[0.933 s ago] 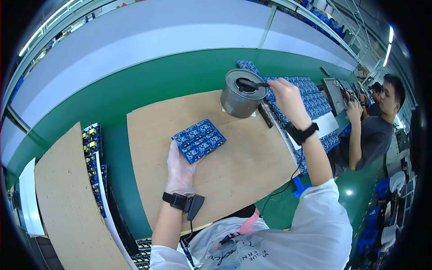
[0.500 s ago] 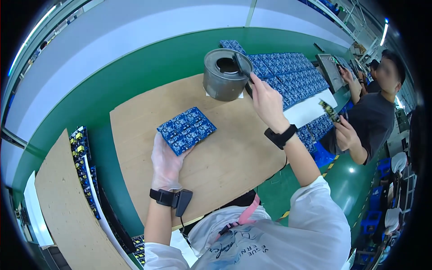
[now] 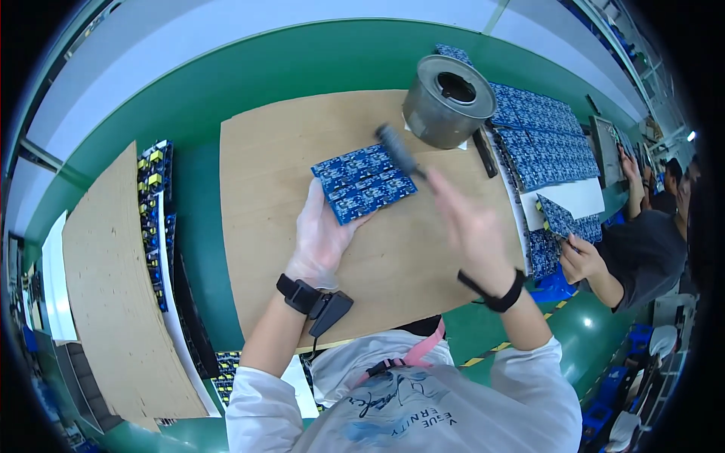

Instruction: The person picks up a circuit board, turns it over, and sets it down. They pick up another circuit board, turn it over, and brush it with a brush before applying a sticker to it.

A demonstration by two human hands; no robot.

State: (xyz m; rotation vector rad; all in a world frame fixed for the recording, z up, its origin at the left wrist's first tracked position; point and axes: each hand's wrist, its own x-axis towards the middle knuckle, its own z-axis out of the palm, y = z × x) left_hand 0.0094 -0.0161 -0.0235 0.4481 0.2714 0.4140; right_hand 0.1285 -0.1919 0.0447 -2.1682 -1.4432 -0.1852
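My left hand (image 3: pixel 319 240), in a thin clear glove, holds a blue circuit board panel (image 3: pixel 364 185) from below, tilted above the brown board on the bench. In my right hand (image 3: pixel 479 230), blurred by motion, is a dark brush (image 3: pixel 400 151). Its head is at the panel's upper right edge; whether it touches the panel I cannot tell. Beyond the brush stands a grey metal can (image 3: pixel 434 117) with a round opening in its lid and dark stuff around the hole. Each wrist wears a black band, the left one with a small box.
Brown board (image 3: pixel 264 158) covers the bench. Rows of blue circuit boards (image 3: pixel 540 155) lie right of the can, near a black bar (image 3: pixel 485 153). At right, a co-worker's hand (image 3: pixel 583 260) holds another circuit board. Boards with yellow parts (image 3: pixel 155 181) stand along a left-hand rack.
The brush has come from the can's opening down and left to the panel's edge. The view has shifted, so the bench appears farther right. The co-worker's board has turned to show its blue face.
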